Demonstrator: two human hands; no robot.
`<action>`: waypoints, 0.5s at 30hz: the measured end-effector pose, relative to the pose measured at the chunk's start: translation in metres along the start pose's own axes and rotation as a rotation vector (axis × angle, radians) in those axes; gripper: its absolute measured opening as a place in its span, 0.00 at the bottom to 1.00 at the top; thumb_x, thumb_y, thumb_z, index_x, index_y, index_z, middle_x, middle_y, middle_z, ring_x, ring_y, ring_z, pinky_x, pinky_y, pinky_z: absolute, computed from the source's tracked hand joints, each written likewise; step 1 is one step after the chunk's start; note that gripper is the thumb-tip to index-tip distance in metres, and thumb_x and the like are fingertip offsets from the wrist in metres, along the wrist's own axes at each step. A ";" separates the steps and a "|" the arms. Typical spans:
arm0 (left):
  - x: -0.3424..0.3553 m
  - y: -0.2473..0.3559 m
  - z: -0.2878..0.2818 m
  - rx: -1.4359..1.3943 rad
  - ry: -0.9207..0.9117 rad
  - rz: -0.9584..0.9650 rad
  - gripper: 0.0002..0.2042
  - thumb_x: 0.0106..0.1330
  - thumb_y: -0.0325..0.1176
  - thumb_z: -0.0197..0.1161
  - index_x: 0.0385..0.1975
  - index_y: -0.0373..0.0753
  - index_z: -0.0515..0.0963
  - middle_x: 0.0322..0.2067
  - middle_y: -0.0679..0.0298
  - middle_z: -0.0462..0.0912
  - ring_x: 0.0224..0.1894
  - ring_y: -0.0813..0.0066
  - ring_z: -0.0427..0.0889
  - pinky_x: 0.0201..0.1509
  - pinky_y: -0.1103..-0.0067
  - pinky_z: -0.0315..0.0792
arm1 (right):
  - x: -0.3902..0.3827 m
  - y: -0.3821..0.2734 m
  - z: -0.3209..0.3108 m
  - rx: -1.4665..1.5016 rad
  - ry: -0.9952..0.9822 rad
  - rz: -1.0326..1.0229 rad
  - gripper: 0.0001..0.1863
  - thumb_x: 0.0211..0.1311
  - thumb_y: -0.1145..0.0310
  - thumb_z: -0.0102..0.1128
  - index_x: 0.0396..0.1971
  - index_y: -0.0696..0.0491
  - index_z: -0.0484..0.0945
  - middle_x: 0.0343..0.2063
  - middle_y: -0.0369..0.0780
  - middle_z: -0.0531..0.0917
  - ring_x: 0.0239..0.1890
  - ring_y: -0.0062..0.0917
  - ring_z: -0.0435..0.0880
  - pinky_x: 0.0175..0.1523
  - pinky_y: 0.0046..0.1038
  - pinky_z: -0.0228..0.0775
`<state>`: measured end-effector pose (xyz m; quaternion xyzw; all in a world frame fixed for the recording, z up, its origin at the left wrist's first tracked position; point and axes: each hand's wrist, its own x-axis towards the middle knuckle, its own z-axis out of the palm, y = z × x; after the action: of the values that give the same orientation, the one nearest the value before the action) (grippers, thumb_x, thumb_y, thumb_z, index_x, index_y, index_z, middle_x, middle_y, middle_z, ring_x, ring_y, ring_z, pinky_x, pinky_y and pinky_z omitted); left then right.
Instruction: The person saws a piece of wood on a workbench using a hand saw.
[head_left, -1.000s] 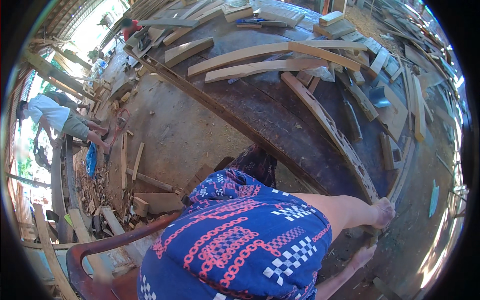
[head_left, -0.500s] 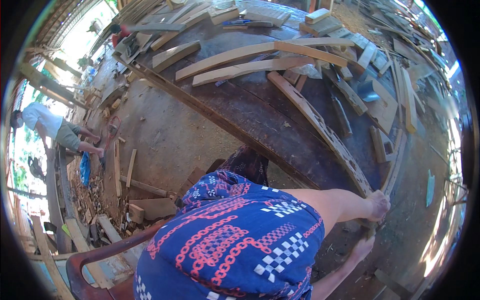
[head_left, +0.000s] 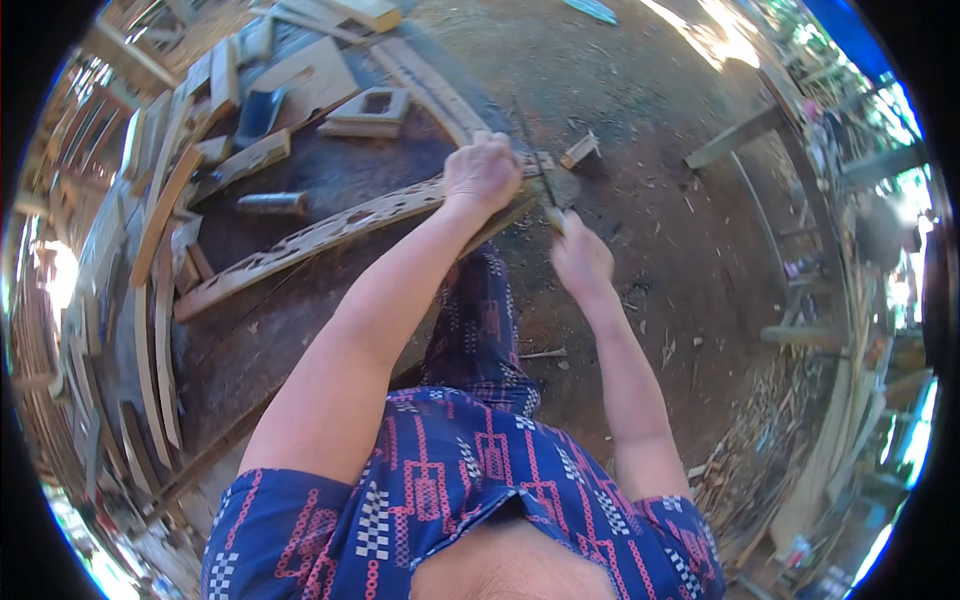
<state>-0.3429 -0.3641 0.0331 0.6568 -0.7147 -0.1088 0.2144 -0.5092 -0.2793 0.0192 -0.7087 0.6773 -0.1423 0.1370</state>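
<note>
A long, pale strip of wood [head_left: 345,221] with cut-out openings lies across the dark workbench, its end jutting past the bench corner. My left hand [head_left: 483,172] is closed over the strip close to that end, pressing it down. Just to the right, my right hand [head_left: 583,255] is wrapped round the light handle of a thin, dark-bladed hand tool [head_left: 543,175]. The blade stands across the jutting end of the strip, edge-on to me. Whether it is a saw or a file I cannot tell.
On the bench [head_left: 330,165] lie a pentagon-shaped wooden block [head_left: 368,113], a blue curved piece [head_left: 259,115], a rounded bar [head_left: 272,203] and several curved boards. A small wood offcut [head_left: 580,150] sits beyond the bench corner. Wood scraps [head_left: 750,460] litter the ground at right.
My view has swung round to the right, so the bench now appears at left and both arms show fully. My left hand stays on the strip; the tool in my right hand has come into sight.
</note>
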 end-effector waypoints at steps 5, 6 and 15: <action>-0.003 0.008 0.016 -0.021 0.040 0.051 0.14 0.63 0.41 0.51 0.34 0.36 0.77 0.37 0.49 0.79 0.38 0.52 0.82 0.41 0.63 0.76 | 0.024 -0.010 0.010 0.026 0.050 0.070 0.09 0.59 0.68 0.48 0.35 0.57 0.69 0.28 0.53 0.82 0.35 0.48 0.82 0.40 0.46 0.71; -0.002 0.004 0.015 -0.007 0.046 0.040 0.14 0.63 0.41 0.50 0.34 0.36 0.77 0.37 0.49 0.79 0.38 0.52 0.82 0.42 0.63 0.76 | 0.024 -0.012 0.013 0.053 0.043 0.077 0.09 0.58 0.68 0.48 0.35 0.57 0.69 0.28 0.54 0.82 0.35 0.48 0.82 0.40 0.45 0.71; 0.000 0.002 0.008 0.041 -0.039 -0.021 0.15 0.65 0.42 0.47 0.37 0.36 0.75 0.41 0.48 0.78 0.43 0.50 0.79 0.47 0.62 0.73 | 0.027 -0.011 0.025 0.075 0.067 0.050 0.08 0.57 0.69 0.47 0.34 0.57 0.70 0.26 0.52 0.82 0.33 0.46 0.83 0.38 0.44 0.73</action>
<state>-0.3482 -0.3644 0.0271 0.6664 -0.7139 -0.1092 0.1855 -0.4883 -0.3060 0.0008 -0.6809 0.6931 -0.1878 0.1443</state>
